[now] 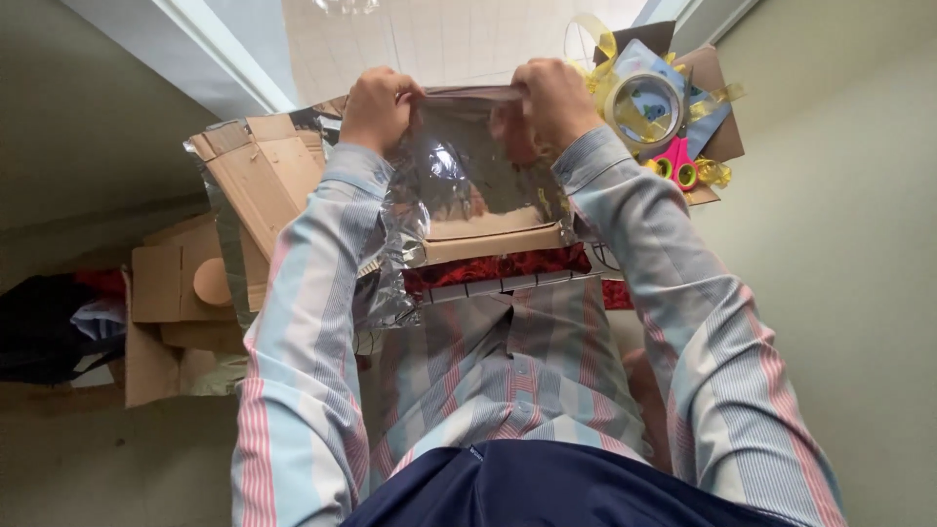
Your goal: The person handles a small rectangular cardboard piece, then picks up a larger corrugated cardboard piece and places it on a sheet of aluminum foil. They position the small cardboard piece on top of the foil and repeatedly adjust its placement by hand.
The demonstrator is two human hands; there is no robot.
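Silver foil sheet (459,181) crinkled, shiny, stretched taut, top edge pinched up, draped over brown cardboard piece (488,239)

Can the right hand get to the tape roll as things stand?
Probably not right away: the right hand is pinching the foil sheet. The tape roll lies just beside it, nothing between.

Foil sheet (468,176) hides the cardboard beneath; fingertips (410,93) tucked behind its edge

My left hand (379,105) and right hand (554,98) are raised side by side ahead of me, both fists pinched shut, knuckles up, striped sleeves reaching forward.
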